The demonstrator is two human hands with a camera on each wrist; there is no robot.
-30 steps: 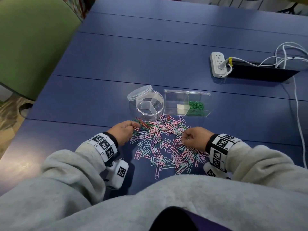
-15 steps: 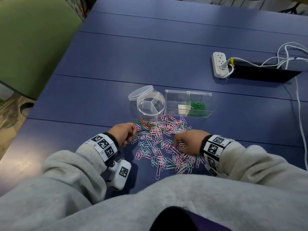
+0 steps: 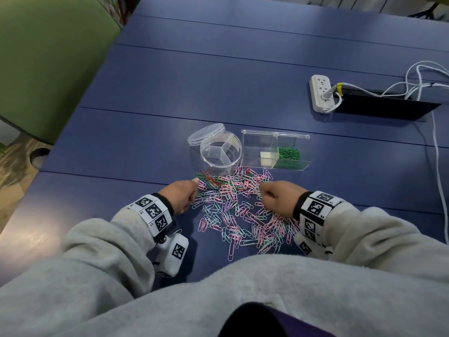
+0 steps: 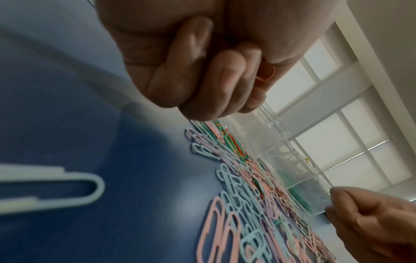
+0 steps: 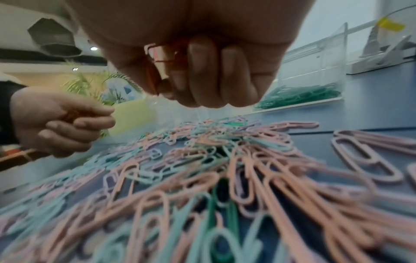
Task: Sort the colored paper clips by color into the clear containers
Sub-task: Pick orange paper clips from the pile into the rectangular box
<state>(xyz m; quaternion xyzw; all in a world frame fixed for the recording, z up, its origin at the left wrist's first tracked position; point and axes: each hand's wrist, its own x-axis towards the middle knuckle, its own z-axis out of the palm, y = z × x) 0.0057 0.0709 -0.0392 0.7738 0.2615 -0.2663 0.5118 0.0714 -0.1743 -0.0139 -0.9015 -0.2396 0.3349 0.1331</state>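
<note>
We note both hands curled into loose fists over the near part of the blue table [image 3: 150, 79]: the left hand [image 3: 178, 196] at the left edge of the paper clip pile [image 3: 239, 210] grips an orange-red clip [image 4: 266, 75], and the right hand [image 3: 279, 197] at the pile's right holds a few red and pink clips [image 5: 161, 55]. Just beyond the pile we see the round divided container [image 3: 222, 152], its lid [image 3: 206, 133] leaning on its far left rim, touching the rectangular clear box [image 3: 272, 148] on its right, which holds green clips [image 3: 289, 153]. A white power strip [image 3: 320, 93] lies far right.
</note>
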